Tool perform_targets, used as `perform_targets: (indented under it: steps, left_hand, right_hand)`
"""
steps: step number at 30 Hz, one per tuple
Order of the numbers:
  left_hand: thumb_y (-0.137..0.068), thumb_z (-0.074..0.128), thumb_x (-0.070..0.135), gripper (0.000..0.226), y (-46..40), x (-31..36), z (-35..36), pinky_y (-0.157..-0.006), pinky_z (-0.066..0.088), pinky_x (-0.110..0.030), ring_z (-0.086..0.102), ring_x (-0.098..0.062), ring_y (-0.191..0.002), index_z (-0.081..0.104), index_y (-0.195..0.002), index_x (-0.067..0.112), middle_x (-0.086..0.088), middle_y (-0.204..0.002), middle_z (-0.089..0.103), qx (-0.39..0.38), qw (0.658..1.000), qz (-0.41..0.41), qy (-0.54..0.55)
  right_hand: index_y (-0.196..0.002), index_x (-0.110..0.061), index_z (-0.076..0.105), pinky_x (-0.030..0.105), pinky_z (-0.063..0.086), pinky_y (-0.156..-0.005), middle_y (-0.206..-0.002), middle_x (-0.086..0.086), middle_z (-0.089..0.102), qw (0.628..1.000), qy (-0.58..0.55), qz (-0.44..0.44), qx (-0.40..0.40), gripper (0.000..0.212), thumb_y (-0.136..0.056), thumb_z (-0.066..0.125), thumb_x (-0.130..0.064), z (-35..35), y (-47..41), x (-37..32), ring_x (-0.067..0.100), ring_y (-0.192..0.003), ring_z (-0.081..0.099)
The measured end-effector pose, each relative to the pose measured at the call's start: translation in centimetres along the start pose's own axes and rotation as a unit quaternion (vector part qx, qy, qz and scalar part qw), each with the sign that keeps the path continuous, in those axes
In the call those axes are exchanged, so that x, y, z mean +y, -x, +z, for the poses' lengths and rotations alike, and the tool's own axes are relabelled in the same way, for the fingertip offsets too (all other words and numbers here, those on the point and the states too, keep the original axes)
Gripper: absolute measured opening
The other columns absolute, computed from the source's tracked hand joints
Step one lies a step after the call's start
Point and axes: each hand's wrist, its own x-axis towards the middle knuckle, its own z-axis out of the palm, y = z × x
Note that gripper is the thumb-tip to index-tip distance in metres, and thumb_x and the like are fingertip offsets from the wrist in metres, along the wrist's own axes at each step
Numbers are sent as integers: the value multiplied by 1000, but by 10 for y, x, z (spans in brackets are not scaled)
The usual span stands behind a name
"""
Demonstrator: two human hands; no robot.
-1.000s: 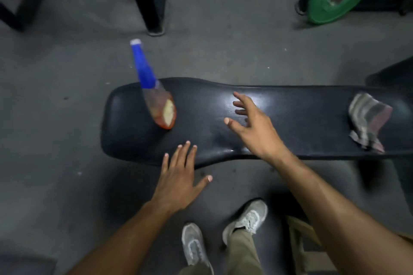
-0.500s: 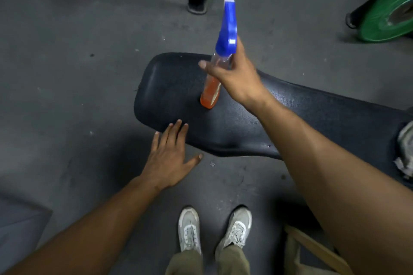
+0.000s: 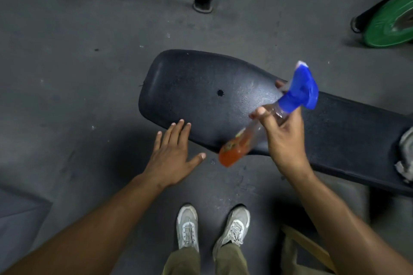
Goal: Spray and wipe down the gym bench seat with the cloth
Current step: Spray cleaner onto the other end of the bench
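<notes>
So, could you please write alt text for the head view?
The right hand holds a blue-topped spray bottle tilted over a black bench seat; the open left hand hovers at its near edge, and a cloth lies at its right end.

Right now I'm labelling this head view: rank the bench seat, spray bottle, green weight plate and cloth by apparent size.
1. bench seat
2. spray bottle, though nearness to the camera enlarges it
3. green weight plate, cut off by the frame
4. cloth, also cut off
</notes>
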Motion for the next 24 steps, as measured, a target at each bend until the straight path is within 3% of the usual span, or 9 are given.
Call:
perform_targets:
  steps: [2,4,7,10,12,16,19,24]
  left_hand:
    - [-96,41,69,94,-3,6,1,-126,-8,-47,-14,-18,-157,-4,-163,21,2,-171,-14,-5,1000,9,-1]
    - [-95,42,69,93,-8,15,3,-126,-7,-47,-13,-18,-157,-2,-163,22,2,-171,-14,-7,999,29,-19]
    - [-95,41,69,93,-19,20,1,-126,-6,-49,-11,-18,-157,-1,-163,21,2,-171,-14,-6,996,58,-63]
    - [-94,39,72,95,-34,22,-1,-126,-3,-53,-11,-21,-157,-1,-163,20,0,-171,-15,-11,993,58,-107]
    - [-93,37,74,97,-44,20,-2,-125,-3,-57,-13,-23,-157,-3,-163,21,-1,-170,-20,-15,992,32,-125]
    - [-82,29,91,110,-54,15,-1,-121,-3,-66,-22,-31,-155,-17,-159,29,-4,-165,-34,-36,990,-59,-120]
    - [-72,22,99,120,-57,17,10,-120,-2,-70,-31,-32,-151,-27,-156,29,-6,-162,-40,-43,990,-96,-94]
    - [-71,20,100,123,-62,22,21,-118,-3,-72,-43,-33,-144,-39,-150,27,-5,-151,-55,-65,987,-111,-92]
  right_hand:
    - [-142,-23,54,50,57,-93,-93,6,75,1000,1,1,4,57,-90,70,-39,-15,18,11,38,-91,71]
    - [-141,-32,56,51,58,-86,-85,2,73,1000,-21,7,10,55,-89,71,-38,-30,37,18,39,-84,72]
    - [-128,-38,61,34,55,-75,-88,13,67,998,-53,20,15,44,-85,70,-35,-43,62,27,26,-76,68]
    - [-114,-47,65,37,48,-70,-80,15,59,998,-41,40,28,34,-82,69,-35,-57,82,40,26,-71,55]
    - [-108,-48,66,38,47,-70,-75,2,59,997,-33,55,43,29,-81,69,-39,-62,92,49,23,-70,54]
    - [-102,-45,67,48,53,-63,-70,-8,58,994,-7,94,52,23,-80,71,-45,-59,105,65,12,-62,50]
    - [-104,-40,68,58,57,-71,-73,-9,63,990,22,133,33,25,-79,72,-45,-53,112,79,16,-65,53]
    - [-93,-21,59,48,53,-69,-73,7,59,987,83,134,-39,18,-81,70,-28,-39,116,86,35,-70,54]
